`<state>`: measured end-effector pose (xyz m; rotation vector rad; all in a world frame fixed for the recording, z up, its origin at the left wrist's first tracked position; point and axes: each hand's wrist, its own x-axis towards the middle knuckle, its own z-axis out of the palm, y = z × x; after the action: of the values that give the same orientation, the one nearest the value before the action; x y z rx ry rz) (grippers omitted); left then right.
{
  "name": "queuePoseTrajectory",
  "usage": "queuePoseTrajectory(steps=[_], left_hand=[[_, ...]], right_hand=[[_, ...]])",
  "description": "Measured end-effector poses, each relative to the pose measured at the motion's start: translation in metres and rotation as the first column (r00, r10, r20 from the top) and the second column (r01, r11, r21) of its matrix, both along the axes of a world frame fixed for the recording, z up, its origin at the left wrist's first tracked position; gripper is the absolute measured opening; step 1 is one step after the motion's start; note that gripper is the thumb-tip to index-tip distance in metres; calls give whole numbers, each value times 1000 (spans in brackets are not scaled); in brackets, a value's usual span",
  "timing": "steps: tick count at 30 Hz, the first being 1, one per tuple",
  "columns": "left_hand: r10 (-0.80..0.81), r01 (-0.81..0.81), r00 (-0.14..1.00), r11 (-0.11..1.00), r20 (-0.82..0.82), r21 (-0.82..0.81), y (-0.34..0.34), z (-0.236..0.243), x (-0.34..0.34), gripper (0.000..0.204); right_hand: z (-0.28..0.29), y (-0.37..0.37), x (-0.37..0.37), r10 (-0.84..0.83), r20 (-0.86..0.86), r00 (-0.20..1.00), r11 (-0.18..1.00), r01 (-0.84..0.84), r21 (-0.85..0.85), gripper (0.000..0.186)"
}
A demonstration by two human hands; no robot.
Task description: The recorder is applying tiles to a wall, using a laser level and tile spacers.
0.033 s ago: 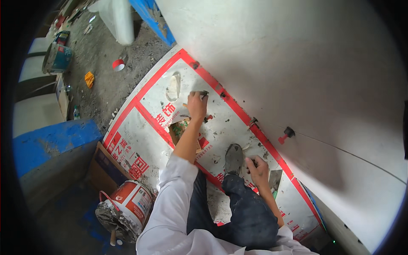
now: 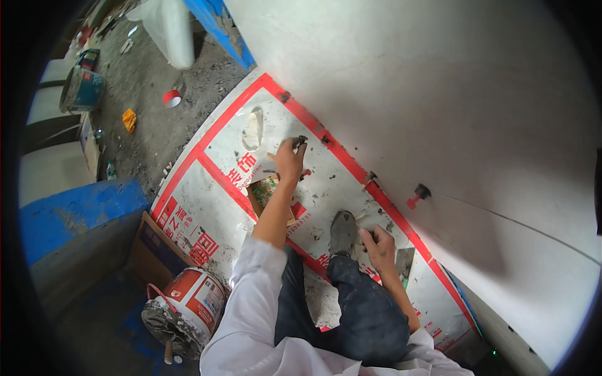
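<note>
Locate small dark piece (image 2: 302,140) at fingertips of L hand (image 2: 290,160), over white sheet (image 2: 188,185) w/ red borders, near border on panel side. Note L grip: thumb and fingers closed to narrow pinch on piece, apparently by tips only. Treat as prone to drop, esp. w/ dust on skin. Impossible to tell from this angle whether touching sheet. Next, check carton (image 2: 256,202) directly under L forearm (image 2: 276,216): poss. tipping and spill of coloured bits (image 2: 268,185), caused by wrist passing too low. Check dark fitting (image 2: 370,179) at red border and black-and-red knob (image 2: 420,195) on large pale panel (image 2: 401,75): poss. snag or bruised knuckles, caused by reaching too close alongside. Note R hand (image 2: 379,247) just beside dark shoe (image 2: 343,232), fingers loosely curled; impossible to tell whether holding anything. Beware of skid or torn sheet under shoe, caused by weight shift on loose debris (image 2: 332,177). Farther out, L side, mind red-and-white bucket (image 2: 199,299), messy at mouth: poss. knock-over, caused by stray L elbow or backward step.
</note>
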<state>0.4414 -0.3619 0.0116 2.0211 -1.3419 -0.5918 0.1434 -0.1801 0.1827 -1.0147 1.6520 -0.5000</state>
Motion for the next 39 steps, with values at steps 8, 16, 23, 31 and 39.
queuePoseTrajectory(steps=[8,16,23,31,39], left_hand=[[-191,371,431,928,-882,-19,147,225,-43,24],[-63,419,84,908,-995,-22,178,317,-54,24],[-350,463,355,871,-867,-162,177,394,-95,25],[-604,410,476,795,-639,-446,147,436,-133,15],[-536,194,548,828,-642,-526,77,471,-167,12]], right_hand=[[152,-75,40,468,-141,873,636,-443,-632,37],[254,-35,9,515,-205,832,547,-503,-669,34],[284,-6,-17,237,-399,886,868,-377,-323,24],[291,-8,-50,-111,-219,969,831,-30,-555,56],[255,34,-18,-147,102,984,816,179,-549,47]])
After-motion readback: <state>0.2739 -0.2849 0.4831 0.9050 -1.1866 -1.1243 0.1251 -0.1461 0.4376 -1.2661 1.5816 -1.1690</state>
